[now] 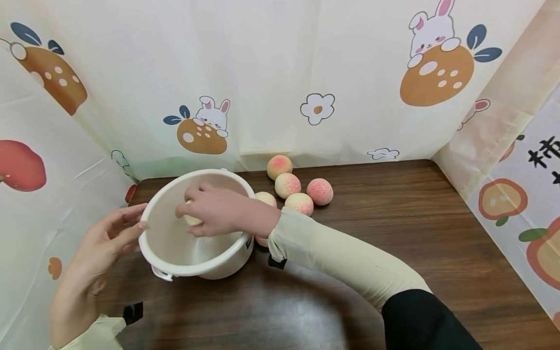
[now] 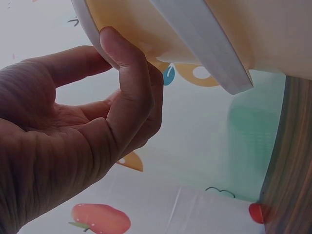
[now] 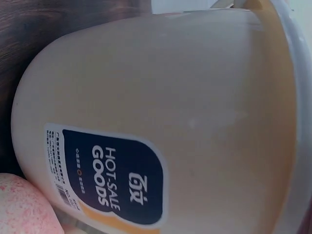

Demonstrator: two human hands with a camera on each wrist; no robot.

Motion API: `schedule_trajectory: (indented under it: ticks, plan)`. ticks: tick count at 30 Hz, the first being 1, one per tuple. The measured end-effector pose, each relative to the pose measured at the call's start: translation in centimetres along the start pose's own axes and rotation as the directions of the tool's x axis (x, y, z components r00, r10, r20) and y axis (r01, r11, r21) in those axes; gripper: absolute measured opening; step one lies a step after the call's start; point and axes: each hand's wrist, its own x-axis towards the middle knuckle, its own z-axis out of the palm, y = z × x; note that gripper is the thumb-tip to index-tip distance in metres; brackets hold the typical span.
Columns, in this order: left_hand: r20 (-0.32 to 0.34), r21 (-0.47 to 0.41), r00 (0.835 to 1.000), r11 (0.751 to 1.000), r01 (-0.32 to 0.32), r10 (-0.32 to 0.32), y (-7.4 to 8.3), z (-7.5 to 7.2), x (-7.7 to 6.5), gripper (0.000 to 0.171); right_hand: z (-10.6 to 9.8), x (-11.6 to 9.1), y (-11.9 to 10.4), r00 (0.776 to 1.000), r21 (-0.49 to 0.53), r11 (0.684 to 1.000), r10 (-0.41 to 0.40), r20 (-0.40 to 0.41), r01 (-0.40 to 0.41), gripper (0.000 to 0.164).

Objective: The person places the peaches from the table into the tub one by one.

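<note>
A white plastic bucket stands on the table, its mouth tilted towards me in the head view. My left hand pinches its rim at the left side, thumb and fingers on either side of the edge; the left wrist view shows the curled fingers at that rim. Inside the mouth, my right hand holds a pale yellow peach, partly covered by the fingers. The right wrist view shows only the bucket's outer wall with a dark label, so the right hand is hidden there.
Several pink-and-yellow peaches lie right of the bucket, some partly hidden by the right forearm. The brown wooden table ends at a printed curtain behind. A white handle sits at the bucket's near side.
</note>
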Motion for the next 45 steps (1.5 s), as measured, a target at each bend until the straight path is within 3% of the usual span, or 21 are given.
schedule_trajectory:
  ticks: [6, 13, 27, 33, 39, 45]
  plan:
    - [0.003, -0.041, 1.000, 0.999, -0.011, 0.011, 0.0, 0.0, 0.0, 0.037, 0.4, 0.7, -0.2, 0.990, -0.013, 1.000, 0.015, 0.139, -0.013, 0.042]
    - [0.012, -0.103, 1.000, 0.994, -0.024, 0.025, -0.1, 0.0, 0.0, 0.037, 0.8, 1.1, -0.3, 0.963, 0.027, 0.999, 0.027, 0.266, -0.035, 0.039]
    - [0.003, -0.156, 0.999, 0.987, -0.043, 0.044, -0.5, 0.0, -0.3, 0.038, 1.8, 1.7, -0.9, 0.903, 0.003, 0.996, -0.079, 0.421, 0.086, 0.040]
    - [0.003, -0.139, 1.000, 0.990, -0.028, 0.028, -0.4, 0.0, -0.2, 0.038, 1.7, 1.5, -0.9, 0.874, 0.018, 0.998, -0.062, 0.482, 0.060, 0.038]
    - [0.000, -0.043, 1.000, 0.999, -0.001, 0.001, -0.2, 0.0, 0.0, 0.037, 1.7, 1.3, -0.8, 0.836, 0.058, 0.998, -0.039, 0.547, 0.009, 0.031]
    - [0.008, -0.077, 1.000, 0.997, -0.017, 0.018, -0.2, -0.1, 0.1, 0.037, 1.6, 1.2, -0.6, 0.808, 0.056, 0.997, 0.007, 0.589, -0.050, 0.024]
